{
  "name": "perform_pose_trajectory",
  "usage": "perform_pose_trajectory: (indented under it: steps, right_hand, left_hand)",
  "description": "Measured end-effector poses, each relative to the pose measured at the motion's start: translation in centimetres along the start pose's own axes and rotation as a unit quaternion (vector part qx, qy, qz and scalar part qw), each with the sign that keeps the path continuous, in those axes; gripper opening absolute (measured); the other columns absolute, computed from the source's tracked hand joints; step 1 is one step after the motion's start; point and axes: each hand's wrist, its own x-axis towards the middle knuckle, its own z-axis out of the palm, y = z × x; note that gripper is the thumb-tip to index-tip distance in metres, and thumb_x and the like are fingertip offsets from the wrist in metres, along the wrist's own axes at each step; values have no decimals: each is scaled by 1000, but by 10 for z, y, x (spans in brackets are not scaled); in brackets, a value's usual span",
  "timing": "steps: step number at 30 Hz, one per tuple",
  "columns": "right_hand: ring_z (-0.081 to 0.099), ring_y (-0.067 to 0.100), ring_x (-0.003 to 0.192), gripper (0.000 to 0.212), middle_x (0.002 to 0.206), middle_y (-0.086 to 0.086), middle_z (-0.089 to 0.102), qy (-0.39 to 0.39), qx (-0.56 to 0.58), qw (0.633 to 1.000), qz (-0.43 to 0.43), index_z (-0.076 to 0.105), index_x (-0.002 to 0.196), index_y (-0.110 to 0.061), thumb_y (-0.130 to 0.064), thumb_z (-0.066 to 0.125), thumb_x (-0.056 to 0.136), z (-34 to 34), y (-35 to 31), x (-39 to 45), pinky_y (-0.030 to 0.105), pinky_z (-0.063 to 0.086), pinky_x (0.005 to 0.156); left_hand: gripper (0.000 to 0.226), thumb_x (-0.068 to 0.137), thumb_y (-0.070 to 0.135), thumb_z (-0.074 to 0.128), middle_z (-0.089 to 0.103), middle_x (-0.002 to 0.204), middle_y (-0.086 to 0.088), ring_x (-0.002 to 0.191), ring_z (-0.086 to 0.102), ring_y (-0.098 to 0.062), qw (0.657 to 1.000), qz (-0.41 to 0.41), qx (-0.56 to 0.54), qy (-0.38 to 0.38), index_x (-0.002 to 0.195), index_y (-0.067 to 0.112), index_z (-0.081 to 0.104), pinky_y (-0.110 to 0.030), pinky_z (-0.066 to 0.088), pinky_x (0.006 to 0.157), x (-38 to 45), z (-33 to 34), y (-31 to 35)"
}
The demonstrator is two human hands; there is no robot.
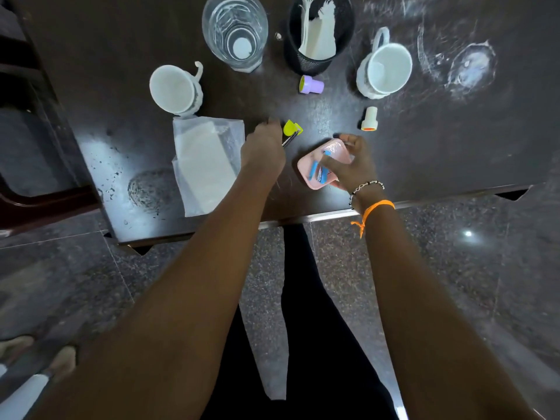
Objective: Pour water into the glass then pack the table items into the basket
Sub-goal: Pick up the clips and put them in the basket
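Dark, scratched table (439, 140) fills the upper view, with speckled stone floor below its near edge. Taking the pink tray (306, 166) near that edge as the landmark: the right hand (353, 165) is curled over its right side, fingers bent and gripping it, blue pieces lying inside. Just left of the tray, the left hand (263, 145) reaches down with fingers drawn together at a small yellow-tipped tool (292, 130); whether they have actually closed on it I cannot tell. Farther left lies a white napkin packet (206, 165), with a white cup (174, 89) beyond it. Well beyond the tray stands the glass (235, 30), which looks to hold water already, beside a black mesh basket (318, 34) with white paper in it. A purple stamp (310, 84) sits between tray and basket; a second cup (385, 71) and a cream stamp (369, 119) lie to the tray's far right. Pouring seems done, and packing is in hand. Next, the small tool probably needs a firm pinch and a lift, then a carry over to the basket or into the tray.
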Motion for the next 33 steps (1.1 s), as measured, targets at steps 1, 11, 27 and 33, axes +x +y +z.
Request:
perform_pose_trajectory:
  steps: [1, 11, 27, 33]
  right_hand:
    - [49, 25, 117, 61, 124, 6, 49, -3, -29, 1000, -13, 47, 122, -18, -15, 78, 70, 1, 1, -1, 52, 47, 97]
    - [48, 35, 108, 60, 120, 13, 49, 194, -284, 933, -103, 44, 115, -10, -28, 75, 68, 34, 1, -22, 42, 43, 86]
    - [57, 9, 83, 13, 90, -1, 63, -82, -133, 943, -293, 62, 95, -6, -13, 64, 84, 187, -111, -128, 3, 39, 64]
    - [62, 13, 86, 22, 91, 2, 67, -221, -171, 906, -319, 61, 101, -11, -7, 62, 80, 313, -157, -189, 30, 47, 84]
  left_hand:
    - [30, 90, 5, 51, 53, 123, -21, 112, 53, -41, 1000, 3, -5, -1, 119, 2, 45, -45, 45, 87, -2, 0, -1]
    - [23, 85, 12, 57, 58, 106, -20, 98, 54, -37, 989, 34, -140, 46, 104, 0, 49, -36, 37, 75, -40, -3, -16]
    - [30, 85, 9, 63, 68, 99, -2, 88, 64, -15, 818, -124, -501, 255, 114, 12, 55, -28, 51, 85, -154, -82, -178]
    - [19, 85, 11, 62, 67, 87, 6, 78, 64, -7, 754, -244, -470, 389, 103, 8, 68, -17, 48, 77, -198, -134, -291]
